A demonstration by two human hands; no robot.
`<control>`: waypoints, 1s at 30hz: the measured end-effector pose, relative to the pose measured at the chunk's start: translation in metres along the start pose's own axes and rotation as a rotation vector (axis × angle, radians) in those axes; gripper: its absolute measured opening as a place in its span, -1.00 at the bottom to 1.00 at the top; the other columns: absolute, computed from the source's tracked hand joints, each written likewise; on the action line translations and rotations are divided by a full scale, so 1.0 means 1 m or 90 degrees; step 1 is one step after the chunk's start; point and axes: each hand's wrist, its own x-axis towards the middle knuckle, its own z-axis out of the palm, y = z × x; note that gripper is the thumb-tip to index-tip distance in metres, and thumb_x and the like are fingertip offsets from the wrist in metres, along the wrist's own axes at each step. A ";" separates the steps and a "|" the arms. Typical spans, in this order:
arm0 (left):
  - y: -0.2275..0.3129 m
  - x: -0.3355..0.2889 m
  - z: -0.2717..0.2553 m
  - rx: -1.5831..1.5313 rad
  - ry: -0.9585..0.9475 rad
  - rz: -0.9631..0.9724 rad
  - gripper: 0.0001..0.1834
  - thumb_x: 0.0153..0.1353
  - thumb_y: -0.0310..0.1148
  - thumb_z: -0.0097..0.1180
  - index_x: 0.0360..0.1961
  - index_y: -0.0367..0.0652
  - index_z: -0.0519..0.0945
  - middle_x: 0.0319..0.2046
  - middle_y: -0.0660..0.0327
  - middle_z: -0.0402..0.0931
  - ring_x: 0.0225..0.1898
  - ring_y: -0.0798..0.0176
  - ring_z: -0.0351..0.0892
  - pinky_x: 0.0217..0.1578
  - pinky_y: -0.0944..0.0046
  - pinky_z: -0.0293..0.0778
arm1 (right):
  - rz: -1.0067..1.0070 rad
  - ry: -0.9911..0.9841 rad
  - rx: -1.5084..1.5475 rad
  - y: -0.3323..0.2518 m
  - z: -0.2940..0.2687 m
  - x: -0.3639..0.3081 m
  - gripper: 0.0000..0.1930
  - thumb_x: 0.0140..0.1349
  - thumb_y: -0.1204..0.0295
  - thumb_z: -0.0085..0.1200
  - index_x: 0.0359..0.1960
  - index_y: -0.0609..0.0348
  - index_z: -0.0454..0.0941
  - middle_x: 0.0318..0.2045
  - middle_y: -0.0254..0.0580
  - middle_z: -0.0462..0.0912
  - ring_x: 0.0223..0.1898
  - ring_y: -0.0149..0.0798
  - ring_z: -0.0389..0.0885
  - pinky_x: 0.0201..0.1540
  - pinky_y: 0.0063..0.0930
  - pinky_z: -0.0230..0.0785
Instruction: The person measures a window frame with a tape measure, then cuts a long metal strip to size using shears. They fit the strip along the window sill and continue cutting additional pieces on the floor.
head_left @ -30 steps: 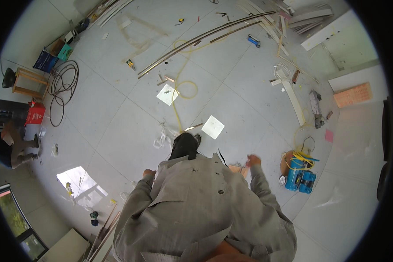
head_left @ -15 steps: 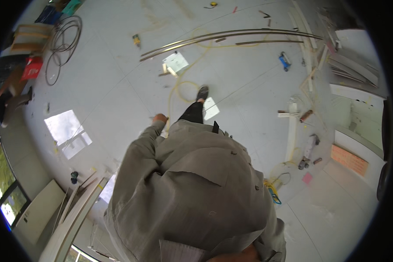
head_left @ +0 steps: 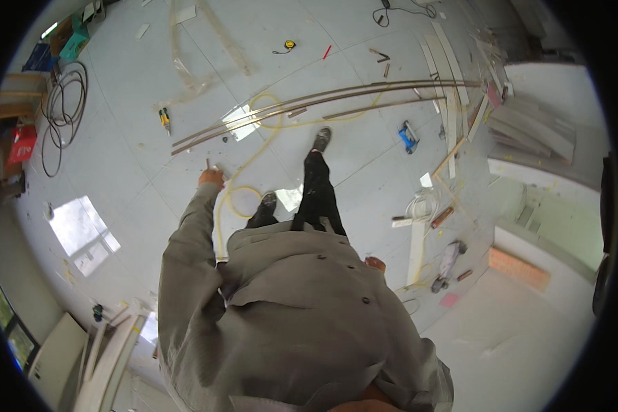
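Note:
My left hand point(head_left: 211, 176) hangs out to the left over the grey floor, its fingers curled. A thin, short, pale piece sticks up by the fingers; it is too small to name. Close to this hand a yellow hose point(head_left: 235, 180) snakes and loops along the floor. Only a bit of my right hand point(head_left: 375, 264) shows past the right side of my grey-green jacket, and its fingers are hidden. Ahead of my feet lie long thin metal strips point(head_left: 295, 108), across the floor.
To the left are yellow-handled pliers point(head_left: 165, 120) and a coiled dark cable point(head_left: 63, 118). A tape measure point(head_left: 289, 46) lies far ahead. On the right are a blue tool point(head_left: 408, 137), pale boards point(head_left: 450, 58), a coiled white cable point(head_left: 422, 204) and a grey power tool point(head_left: 450, 264).
I have stepped forward, and both shoes now show. The metal strips and pliers sit nearer in the picture. My left hand has swung forward and left; part of my right hand has come into view.

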 end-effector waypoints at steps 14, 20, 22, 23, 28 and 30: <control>0.171 -0.079 0.140 -0.262 0.286 -0.227 -0.81 0.27 -0.29 0.18 -0.36 -0.19 0.69 -0.50 0.13 0.69 -0.46 0.20 0.69 -0.38 0.20 0.57 | -0.114 0.082 0.322 -0.166 -0.380 0.683 -0.61 0.25 0.06 0.15 -0.19 0.17 0.68 -0.24 0.04 0.74 -0.13 0.10 0.69 -0.05 -0.07 0.51; 0.274 0.116 0.196 -0.533 0.202 -0.158 -0.89 0.31 -0.46 0.21 -0.19 -0.27 0.65 -0.39 0.22 0.64 -0.38 0.42 0.57 -0.31 0.35 0.52 | -0.276 0.161 0.126 -0.341 -0.359 0.886 -0.59 0.25 0.20 0.06 -0.01 0.26 0.58 -0.08 0.09 0.69 0.00 0.15 0.63 0.08 -0.04 0.49; 0.284 0.156 0.192 -0.539 0.124 -0.184 -0.83 0.31 -0.46 0.17 -0.12 -0.32 0.63 -0.27 0.13 0.68 -0.25 0.36 0.63 -0.20 0.35 0.54 | -0.332 0.202 0.083 -0.386 -0.334 0.951 -0.56 0.25 0.20 0.07 0.05 0.27 0.54 -0.04 0.17 0.64 0.04 0.21 0.60 0.12 -0.02 0.47; 0.285 0.172 0.186 -0.526 0.095 -0.188 -0.83 0.32 -0.47 0.17 -0.11 -0.32 0.62 -0.27 0.12 0.68 -0.24 0.34 0.63 -0.18 0.36 0.53 | -0.329 0.192 0.022 -0.405 -0.323 0.985 -0.52 0.25 0.20 0.08 0.10 0.27 0.51 -0.02 0.21 0.61 0.06 0.24 0.58 0.13 -0.01 0.46; 0.278 0.214 0.120 -0.490 0.052 -0.148 -0.64 0.08 -0.70 0.24 -0.04 -0.35 0.58 -0.14 -0.02 0.61 -0.18 0.12 0.66 -0.13 0.24 0.57 | -0.389 0.221 -0.004 -0.487 -0.290 1.133 -0.21 0.17 0.10 0.24 0.37 0.22 0.25 0.25 0.26 0.41 0.26 0.27 0.41 0.27 0.03 0.35; 0.273 0.226 0.101 -0.384 0.063 -0.179 -0.62 0.07 -0.71 0.23 -0.03 -0.34 0.59 -0.12 -0.04 0.61 -0.15 0.11 0.66 -0.12 0.24 0.58 | -0.370 0.250 -0.019 -0.508 -0.285 1.175 -0.13 0.16 0.03 0.27 0.43 0.17 0.19 0.30 0.31 0.32 0.29 0.38 0.35 0.30 0.11 0.29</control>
